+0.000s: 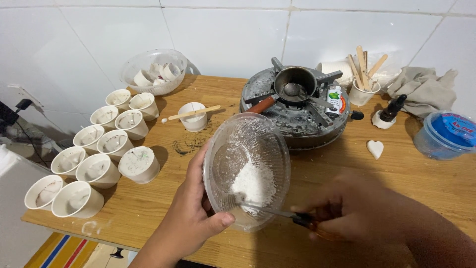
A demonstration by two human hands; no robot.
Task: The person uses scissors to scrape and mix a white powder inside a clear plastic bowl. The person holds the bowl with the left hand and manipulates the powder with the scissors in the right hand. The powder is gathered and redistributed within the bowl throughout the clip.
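Two hands share the work: the left hand [191,218] tilts a clear bowl [246,168] so the white flakes [254,182] gather low, while the right hand [357,211], beside it, grips a fork [270,211] reaching into them above the table [411,173].

Tilted clear bowl [246,168], white flakes [254,182]

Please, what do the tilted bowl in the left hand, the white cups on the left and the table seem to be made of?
The bowl looks like thin clear plastic: the left hand shows through its ribbed wall. The white cups seem to be paper or thin plastic, matt with rolled rims; I cannot tell which. The table looks like wood or wood laminate, with visible grain and a dull, stained finish.
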